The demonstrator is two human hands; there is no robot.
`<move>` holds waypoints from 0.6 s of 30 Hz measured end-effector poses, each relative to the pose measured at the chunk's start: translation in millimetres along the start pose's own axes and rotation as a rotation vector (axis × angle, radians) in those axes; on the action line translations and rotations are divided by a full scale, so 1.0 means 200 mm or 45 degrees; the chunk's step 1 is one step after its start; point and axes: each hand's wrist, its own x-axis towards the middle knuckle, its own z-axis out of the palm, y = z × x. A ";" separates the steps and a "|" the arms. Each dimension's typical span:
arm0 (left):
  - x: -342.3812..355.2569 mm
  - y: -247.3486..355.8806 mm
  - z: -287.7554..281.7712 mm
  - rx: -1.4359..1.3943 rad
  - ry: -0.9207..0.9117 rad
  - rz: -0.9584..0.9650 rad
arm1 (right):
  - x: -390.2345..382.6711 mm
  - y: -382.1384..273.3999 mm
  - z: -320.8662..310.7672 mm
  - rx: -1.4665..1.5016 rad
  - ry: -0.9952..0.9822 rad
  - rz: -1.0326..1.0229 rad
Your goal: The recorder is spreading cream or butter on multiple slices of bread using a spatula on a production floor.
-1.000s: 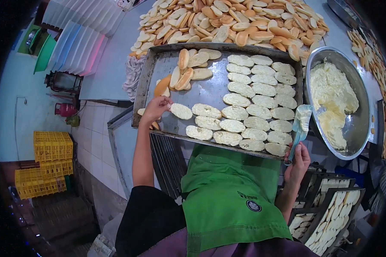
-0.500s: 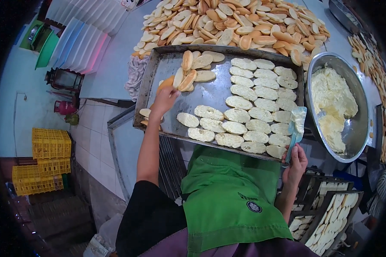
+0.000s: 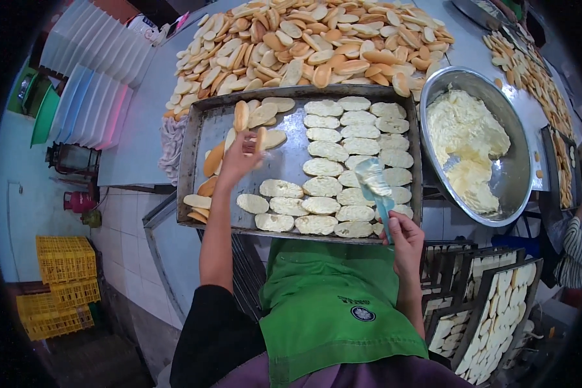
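My left hand [image 3: 238,158] pinches an oval bread slice [image 3: 261,138] over the left side of a dark metal baking tray [image 3: 207,126]. Beside its fingers lie several loose slices with golden crusts [image 3: 241,116]. In my right hand [image 3: 405,242] is a teal spatula [image 3: 385,205], its blade smeared with pale cream and raised over the tray's right part. Rows of cream-coated bread slices [image 3: 323,150] cover the right side and near edge of the tray. A steel bowl [image 3: 425,132] of pale cream [image 3: 465,123] stands right of the tray.
Beyond the tray a large heap of bread slices [image 3: 284,48] spreads over the table. A crumpled cloth [image 3: 172,143] lies at the tray's left. Filled trays [image 3: 498,320] lean at the lower right. Yellow crates [image 3: 64,258] and plastic bins [image 3: 87,97] stand at the left.
My left hand has lifted a bread slice from the loose pile and shifted right within the tray. My right hand has swung the spatula from the tray's right edge inward over the coated slices.
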 end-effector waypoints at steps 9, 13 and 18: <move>-0.48 0.29 0.49 -1.499 -0.660 -0.068 | 0.04 -0.09 0.16 -0.156 -0.234 -0.549; -0.53 0.32 0.55 -1.545 -0.642 -0.049 | 0.01 -0.10 0.15 -0.288 -0.233 -0.643; -0.56 0.29 0.50 -1.620 -0.533 0.103 | 0.00 -0.19 0.01 -0.997 0.058 -1.047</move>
